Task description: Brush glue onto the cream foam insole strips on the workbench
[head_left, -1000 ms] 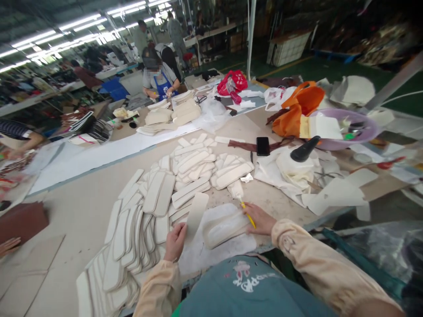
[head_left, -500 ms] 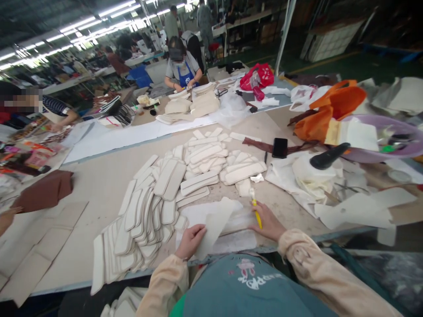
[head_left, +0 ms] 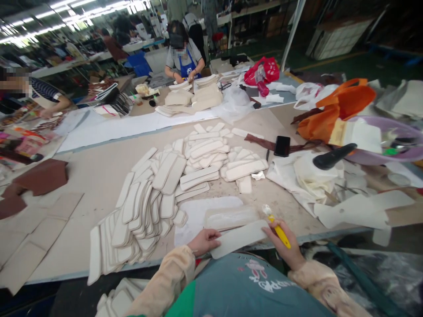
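Note:
My left hand (head_left: 205,242) pinches the left end of a flat off-white strip (head_left: 241,238) with rounded corners. The fingertips of my right hand (head_left: 287,243) touch the strip's other end. That same hand grips a yellow-handled brush (head_left: 279,230), its whitish head pointing up and away from me. Just beyond the strip lies another pale piece (head_left: 233,218) with a whitish, shiny patch on top, resting on a white sheet (head_left: 194,209). To the left of my hands spreads a large fanned pile of off-white padded pieces (head_left: 139,207).
A phone (head_left: 282,146), white cloth (head_left: 291,176) and a black-handled tool (head_left: 333,157) lie on the right. Behind them are an orange bag (head_left: 350,103) and a purple basin (head_left: 405,132). Brown pieces (head_left: 42,176) lie at left. Two co-workers sit across and at left.
The strip has swung from a steep slant to lying nearly level, closer to my body. My right hand has moved right with the brush and now touches the strip's end.

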Tool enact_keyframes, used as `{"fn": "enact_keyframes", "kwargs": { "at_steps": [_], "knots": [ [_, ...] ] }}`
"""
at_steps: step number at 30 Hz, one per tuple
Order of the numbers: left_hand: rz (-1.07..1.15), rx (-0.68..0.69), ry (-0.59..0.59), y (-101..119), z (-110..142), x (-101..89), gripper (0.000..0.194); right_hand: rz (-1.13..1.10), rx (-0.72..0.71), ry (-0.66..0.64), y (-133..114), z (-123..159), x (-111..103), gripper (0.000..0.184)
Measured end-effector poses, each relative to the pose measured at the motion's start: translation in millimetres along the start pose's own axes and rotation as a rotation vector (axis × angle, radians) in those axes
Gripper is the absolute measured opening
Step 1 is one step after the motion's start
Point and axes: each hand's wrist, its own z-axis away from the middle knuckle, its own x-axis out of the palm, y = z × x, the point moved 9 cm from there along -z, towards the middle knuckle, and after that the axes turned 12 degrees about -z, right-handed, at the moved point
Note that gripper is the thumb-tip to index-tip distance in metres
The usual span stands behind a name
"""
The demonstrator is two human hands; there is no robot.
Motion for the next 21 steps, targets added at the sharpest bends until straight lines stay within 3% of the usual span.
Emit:
{"fn": "enact_keyframes", "kwargs": {
  "at_steps": [3,6,10,13,16,21],
  "knots": [
    [0.223,-0.117,0.079,-33,12,-5.5,0.043,0.069,-0.007,0.029,10,4,-7,0.027],
    [0.323,-0.148,0.293,-52,12,-24.8,0.041,0.193,-0.058,-0.009,11,1,-1,0.025],
    [0.135,-0.148,0.61,-55,0,-62.8,0.03,0.378,-0.155,-0.079,6,-12,14,0.019],
    [-0.094,-0.17,0.764,-46,-8,-84.4,0.022,0.491,-0.216,-0.109,5,-22,25,0.015],
    [-0.283,-0.226,0.82,-37,-12,-94.5,0.02,0.573,-0.208,-0.124,9,-31,32,0.014],
    [-0.424,-0.295,0.78,-31,-16,-96.9,0.022,0.684,-0.148,-0.136,18,-39,36,0.015]
  ]
}}
